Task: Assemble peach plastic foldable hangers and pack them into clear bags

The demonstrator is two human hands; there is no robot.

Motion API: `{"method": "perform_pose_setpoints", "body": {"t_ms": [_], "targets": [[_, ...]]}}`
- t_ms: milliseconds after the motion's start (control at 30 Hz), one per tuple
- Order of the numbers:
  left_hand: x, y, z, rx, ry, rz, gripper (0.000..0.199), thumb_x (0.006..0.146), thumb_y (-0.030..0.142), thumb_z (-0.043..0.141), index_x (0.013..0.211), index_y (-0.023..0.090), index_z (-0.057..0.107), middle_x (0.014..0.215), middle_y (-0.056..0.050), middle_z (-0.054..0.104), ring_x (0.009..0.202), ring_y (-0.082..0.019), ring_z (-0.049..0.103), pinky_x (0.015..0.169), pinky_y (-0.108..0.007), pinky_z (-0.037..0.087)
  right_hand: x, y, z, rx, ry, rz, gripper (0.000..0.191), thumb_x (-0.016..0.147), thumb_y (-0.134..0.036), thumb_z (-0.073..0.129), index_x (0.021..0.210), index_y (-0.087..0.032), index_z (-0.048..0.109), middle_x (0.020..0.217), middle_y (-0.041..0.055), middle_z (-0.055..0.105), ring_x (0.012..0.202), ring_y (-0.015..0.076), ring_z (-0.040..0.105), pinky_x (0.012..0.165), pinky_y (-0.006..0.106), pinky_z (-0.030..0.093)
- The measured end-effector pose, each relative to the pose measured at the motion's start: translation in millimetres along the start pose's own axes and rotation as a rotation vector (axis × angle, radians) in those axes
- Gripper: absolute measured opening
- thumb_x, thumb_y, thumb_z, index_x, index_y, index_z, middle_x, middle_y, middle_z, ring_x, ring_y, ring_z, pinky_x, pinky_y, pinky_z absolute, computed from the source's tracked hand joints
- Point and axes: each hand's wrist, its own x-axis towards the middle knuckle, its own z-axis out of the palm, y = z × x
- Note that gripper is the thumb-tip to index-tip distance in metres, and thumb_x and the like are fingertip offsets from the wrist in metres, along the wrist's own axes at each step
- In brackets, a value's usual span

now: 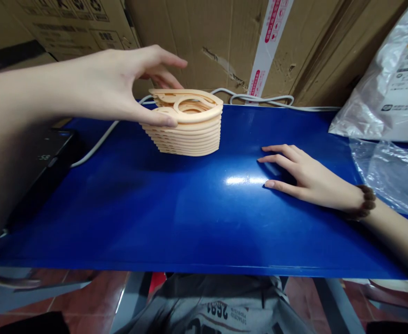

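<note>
A stack of several thin cream-coloured plastic pieces [190, 134], with looped openings at the top, stands at the back left of the blue table. My left hand [134, 88] reaches over its left side, the thumb against the front of the top piece and the other fingers behind it, partly hidden. To the right, my right hand [294, 176] hovers low over or rests on the table, fingers apart and nothing in them. A brown scrunchie-like band [365, 202] circles the right wrist.
Behind the blue table [190, 222] stand cardboard boxes [190, 41], with a white cable [259, 99] along their base. A black device [47, 162] lies at the left. White plastic packages [392, 88] and clear film [392, 171] occupy the right.
</note>
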Motion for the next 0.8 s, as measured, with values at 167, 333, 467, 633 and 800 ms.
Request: {"method": "perform_pose_setpoints", "body": {"t_ms": [167, 333, 467, 633, 800], "targets": [[-2.4, -0.8, -0.1, -0.036, -0.03, -0.032, 0.099, 0.079, 0.072, 0.068, 0.155, 0.015, 0.04, 0.13, -0.007, 0.066, 0.119, -0.025, 0.057, 0.116, -0.066, 0.026, 0.8, -0.8, -0.5, 0.006, -0.006, 0.007, 0.053, 0.098, -0.057, 0.056, 0.136, -0.021, 0.059, 0.147, 0.0192, 0.054, 0.134, 0.0365, 0.053, 0.108, 0.058, 0.045], [-3.6, 1.4, 2.9, -0.025, -0.032, -0.039, 0.099, 0.076, 0.076, 0.068, 0.155, 0.022, 0.041, 0.129, -0.007, 0.068, 0.116, -0.026, 0.059, 0.111, -0.065, 0.037, 1.1, -0.9, -1.1, 0.01, 0.001, -0.006, 0.051, 0.098, -0.056, 0.056, 0.136, -0.022, 0.059, 0.146, 0.0196, 0.055, 0.134, 0.0373, 0.054, 0.107, 0.06, 0.045], [-2.6, 0.0, 4.2, -0.026, -0.033, -0.039, 0.098, 0.076, 0.071, 0.07, 0.156, 0.022, 0.041, 0.128, -0.006, 0.068, 0.117, -0.027, 0.058, 0.112, -0.067, 0.035, 1.0, -0.5, -0.7, 0.005, -0.002, -0.005, 0.051, 0.098, -0.056, 0.056, 0.136, -0.022, 0.059, 0.146, 0.0199, 0.055, 0.133, 0.0371, 0.054, 0.107, 0.06, 0.045], [-4.1, -2.9, 3.6, -0.059, -0.042, -0.053, 0.096, 0.079, 0.062, 0.075, 0.156, 0.017, 0.04, 0.131, -0.008, 0.067, 0.119, -0.026, 0.056, 0.115, -0.07, 0.027, 0.9, -0.2, 0.2, -0.015, -0.001, -0.015, 0.054, 0.099, -0.057, 0.054, 0.136, -0.019, 0.059, 0.146, 0.0204, 0.054, 0.133, 0.0361, 0.054, 0.108, 0.058, 0.045], [-4.5, -7.4, 5.2, -0.104, -0.061, -0.059, 0.099, 0.075, 0.059, 0.083, 0.156, 0.02, 0.041, 0.134, -0.008, 0.066, 0.12, -0.028, 0.058, 0.116, -0.067, 0.033, 0.8, -0.4, 0.2, -0.021, -0.008, -0.017, 0.055, 0.099, -0.057, 0.054, 0.137, -0.018, 0.059, 0.147, 0.0203, 0.054, 0.134, 0.0363, 0.053, 0.108, 0.057, 0.045]]}}
